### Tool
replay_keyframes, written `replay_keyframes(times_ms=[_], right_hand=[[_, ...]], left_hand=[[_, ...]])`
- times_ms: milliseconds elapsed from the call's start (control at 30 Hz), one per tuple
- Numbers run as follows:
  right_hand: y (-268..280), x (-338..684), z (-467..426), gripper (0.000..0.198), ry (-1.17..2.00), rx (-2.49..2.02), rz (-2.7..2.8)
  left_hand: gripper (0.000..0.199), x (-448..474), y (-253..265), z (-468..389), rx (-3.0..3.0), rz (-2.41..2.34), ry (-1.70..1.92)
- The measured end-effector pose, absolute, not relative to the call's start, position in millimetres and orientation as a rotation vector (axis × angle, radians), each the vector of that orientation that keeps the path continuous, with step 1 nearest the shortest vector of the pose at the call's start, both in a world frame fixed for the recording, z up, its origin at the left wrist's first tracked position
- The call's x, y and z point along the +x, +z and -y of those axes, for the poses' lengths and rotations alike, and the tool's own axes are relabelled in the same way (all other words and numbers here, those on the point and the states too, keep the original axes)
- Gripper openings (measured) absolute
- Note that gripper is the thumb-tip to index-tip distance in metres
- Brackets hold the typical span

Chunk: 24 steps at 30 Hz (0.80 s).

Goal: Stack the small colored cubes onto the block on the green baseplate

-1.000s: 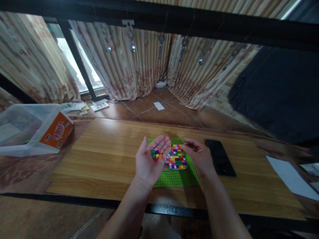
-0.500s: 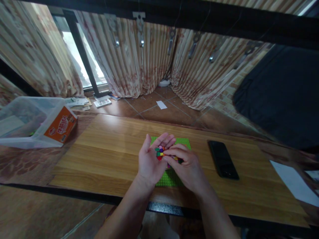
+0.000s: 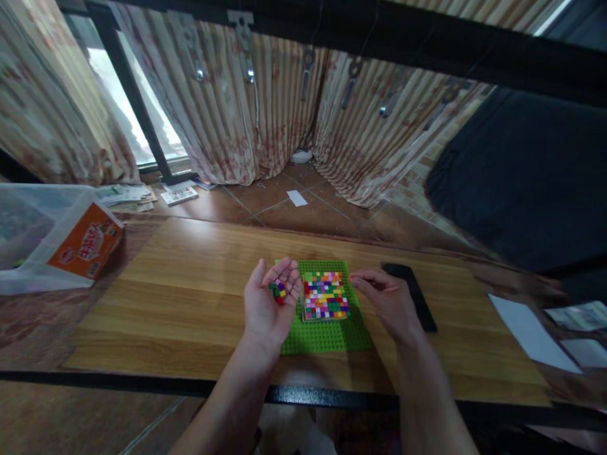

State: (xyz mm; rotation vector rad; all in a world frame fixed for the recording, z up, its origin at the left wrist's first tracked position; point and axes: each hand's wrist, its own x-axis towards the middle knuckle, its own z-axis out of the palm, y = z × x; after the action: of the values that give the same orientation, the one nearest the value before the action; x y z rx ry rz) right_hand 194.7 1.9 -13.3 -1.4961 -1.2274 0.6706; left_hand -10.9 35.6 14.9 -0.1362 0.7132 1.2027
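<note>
My left hand [image 3: 270, 300] lies palm up with its fingers slightly curled, holding several small coloured toy bricks [image 3: 278, 291] in its palm. Just right of it stands a block of many coloured bricks [image 3: 326, 296], built on a green studded baseplate [image 3: 327, 341]. At the block's upper right corner, my right hand [image 3: 386, 300] pinches a small orange brick [image 3: 350, 278] between thumb and fingertips. Whether that brick touches the block I cannot tell.
A black phone [image 3: 411, 292] lies on the wooden tabletop [image 3: 190, 297], partly behind my right hand. At the left is a clear plastic box [image 3: 38, 265] with an orange label. White paper [image 3: 533, 332] lies at the right. A black bar [image 3: 360, 22] crosses above.
My right hand has moved away from my left palm to the right side of the brick block. My left hand has shifted left, and the block now shows. The camera view has turned slightly.
</note>
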Motion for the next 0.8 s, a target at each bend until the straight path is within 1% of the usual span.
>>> replay_keyframes(times_ms=[233, 400, 633, 800], right_hand=[[-23, 185, -10, 0.016, 0.833, -1.469, 1.141], [-25, 184, -16, 0.016, 0.874, -1.463, 1.043], [-27, 185, -18, 0.032, 1.067, -1.447, 0.934], [-27, 186, -19, 0.028, 1.123, -1.42, 0.941]], left_hand=[[0.029, -9, 15, -34, -0.094, -0.722, 1.171], [0.029, -10, 15, -34, -0.094, -0.722, 1.172], [0.031, -10, 15, -34, -0.088, -0.718, 1.17], [0.033, -9, 16, -34, -0.095, -0.733, 1.17]])
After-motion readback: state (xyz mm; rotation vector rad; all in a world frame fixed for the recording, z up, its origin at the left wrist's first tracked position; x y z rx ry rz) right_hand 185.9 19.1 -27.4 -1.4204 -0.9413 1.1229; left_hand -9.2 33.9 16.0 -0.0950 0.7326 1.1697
